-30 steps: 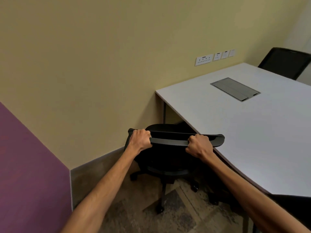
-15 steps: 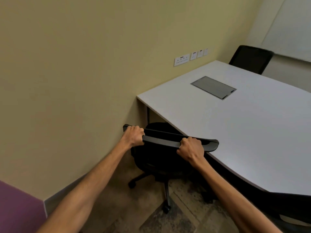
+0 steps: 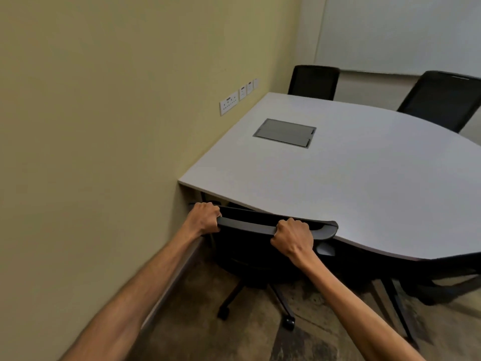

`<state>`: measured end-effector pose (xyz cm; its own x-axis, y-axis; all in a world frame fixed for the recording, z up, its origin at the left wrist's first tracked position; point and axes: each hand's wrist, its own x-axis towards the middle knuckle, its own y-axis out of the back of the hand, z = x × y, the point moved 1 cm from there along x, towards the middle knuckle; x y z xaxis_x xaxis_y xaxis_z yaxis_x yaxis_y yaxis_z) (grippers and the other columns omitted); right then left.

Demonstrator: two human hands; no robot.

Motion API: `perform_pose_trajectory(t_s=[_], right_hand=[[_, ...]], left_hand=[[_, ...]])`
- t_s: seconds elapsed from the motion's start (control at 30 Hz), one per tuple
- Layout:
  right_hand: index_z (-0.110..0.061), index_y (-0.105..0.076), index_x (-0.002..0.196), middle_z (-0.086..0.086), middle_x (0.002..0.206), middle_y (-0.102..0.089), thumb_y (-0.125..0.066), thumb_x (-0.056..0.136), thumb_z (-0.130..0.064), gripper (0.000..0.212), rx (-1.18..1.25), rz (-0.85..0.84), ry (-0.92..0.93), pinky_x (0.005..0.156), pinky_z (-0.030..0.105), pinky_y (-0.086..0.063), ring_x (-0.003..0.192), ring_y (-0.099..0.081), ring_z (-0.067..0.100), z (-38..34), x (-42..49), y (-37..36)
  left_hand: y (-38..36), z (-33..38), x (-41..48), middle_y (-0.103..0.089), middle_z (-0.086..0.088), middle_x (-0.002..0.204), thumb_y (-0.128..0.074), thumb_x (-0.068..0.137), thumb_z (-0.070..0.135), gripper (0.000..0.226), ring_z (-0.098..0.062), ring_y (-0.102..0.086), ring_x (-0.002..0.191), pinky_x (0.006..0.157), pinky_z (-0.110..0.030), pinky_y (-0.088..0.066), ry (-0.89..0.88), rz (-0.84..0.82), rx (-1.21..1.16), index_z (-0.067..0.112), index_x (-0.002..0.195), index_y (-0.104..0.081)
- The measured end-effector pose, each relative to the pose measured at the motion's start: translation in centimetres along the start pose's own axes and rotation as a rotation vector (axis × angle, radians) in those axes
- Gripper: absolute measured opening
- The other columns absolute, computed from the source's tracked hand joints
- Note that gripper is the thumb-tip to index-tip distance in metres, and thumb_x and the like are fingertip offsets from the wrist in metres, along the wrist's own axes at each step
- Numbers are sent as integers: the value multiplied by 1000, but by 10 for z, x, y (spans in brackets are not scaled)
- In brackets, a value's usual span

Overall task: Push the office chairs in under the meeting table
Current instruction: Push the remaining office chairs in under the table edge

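A black office chair (image 3: 250, 259) stands at the near left corner of the white meeting table (image 3: 364, 183), close to the yellow wall. Its backrest top rail touches or overlaps the table's edge, and the seat is hidden under the tabletop. My left hand (image 3: 205, 217) grips the left end of the rail. My right hand (image 3: 292, 238) grips the rail right of its middle. Two more black chairs stand at the far side, one at the far left (image 3: 313, 82) and one at the far right (image 3: 442, 99). Another dark chair (image 3: 447, 280) shows under the table's near right edge.
The yellow wall (image 3: 104, 126) runs close along the left, with sockets (image 3: 229, 102) above table height. A grey cable hatch (image 3: 285, 132) sits flush in the tabletop. Table legs (image 3: 395, 306) slant to the floor at the right. The floor is mottled carpet.
The chair has rolled forward until its backrest meets the table's edge. My view has swung right and closer, so the two far chairs now show.
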<state>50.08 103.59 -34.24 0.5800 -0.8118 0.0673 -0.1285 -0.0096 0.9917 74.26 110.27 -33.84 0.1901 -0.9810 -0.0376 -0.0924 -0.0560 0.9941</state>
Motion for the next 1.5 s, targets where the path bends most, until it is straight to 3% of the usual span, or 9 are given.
perform_pose_trajectory(t_s=[0.13, 0.3, 0.5, 0.7, 0.83, 1.07, 1.3, 1.4, 1.5], right_hand=[[-15, -56, 73, 5, 74, -63, -52, 80, -29, 16, -12, -2, -71, 59, 32, -33, 66, -56, 28, -33, 23, -1], [-16, -50, 67, -5, 53, -35, -52, 83, -27, 19, -6, -1, -149, 57, 30, -30, 49, -34, 17, -65, 57, -1], [-16, -52, 66, -5, 52, -38, -53, 84, -25, 20, 9, -10, -245, 50, 29, -25, 45, -31, 11, -66, 94, -7], [-16, -50, 67, -5, 53, -38, -54, 84, -27, 21, 33, 2, -269, 49, 28, -23, 45, -31, 10, -57, 144, -9], [-17, -48, 61, -5, 50, -37, -52, 83, -23, 23, 2, -17, -300, 44, 24, -16, 43, -30, 10, -57, 158, -18], [-16, -49, 62, -6, 48, -35, -54, 79, -23, 19, -18, 9, -354, 44, 23, -15, 42, -28, 10, -61, 163, -18], [-16, -50, 60, -6, 47, -35, -57, 75, -24, 19, 8, 64, -329, 48, 26, -23, 42, -28, 10, -77, 170, -25], [-20, -45, 69, -7, 59, -44, -56, 77, -44, 27, 14, 124, -264, 66, 32, -35, 55, -37, 14, -75, 168, -31], [-23, -49, 90, -5, 87, -51, -48, 78, -68, 47, -14, 255, -254, 78, 34, -33, 80, -44, 15, -65, 148, -32]], left_hand=[[-1, -41, 30, -72, -12, 89, -64, 74, 27, 19, -34, -67, 90, 74, -35, -48, -69, 3, -12, 12, 83, -72], [0, -83, 69, -72, -7, 79, -66, 68, 29, 18, -30, -67, 81, 66, -33, -43, -141, -4, 15, 14, 75, -72], [-4, -97, 116, -70, -7, 75, -65, 68, 26, 14, -28, -65, 75, 61, -29, -35, -217, -5, -17, 14, 73, -71], [-3, -111, 172, -53, 0, 57, -56, 62, 30, 19, -26, -60, 62, 59, -34, -44, -237, -33, -56, 14, 63, -67], [-12, -117, 193, -67, -6, 65, -56, 63, 32, 22, -27, -64, 66, 58, -29, -35, -302, -20, -47, 18, 71, -71], [-10, -123, 198, -69, -7, 65, -42, 56, 28, 44, -28, -64, 65, 64, -34, -49, -322, 11, -97, 16, 79, -76], [-24, -144, 191, -62, -4, 53, -51, 55, 32, 26, -23, -57, 51, 56, -31, -47, -311, 83, -265, 11, 62, -67], [-27, -145, 182, -53, 2, 53, -61, 65, 50, 37, -17, -50, 49, 63, -29, -38, -381, 202, -296, 14, 65, -54], [-22, -137, 173, -52, 5, 79, -60, 74, 70, 52, -14, -47, 72, 71, -32, -38, -512, 351, -301, 19, 82, -51]])
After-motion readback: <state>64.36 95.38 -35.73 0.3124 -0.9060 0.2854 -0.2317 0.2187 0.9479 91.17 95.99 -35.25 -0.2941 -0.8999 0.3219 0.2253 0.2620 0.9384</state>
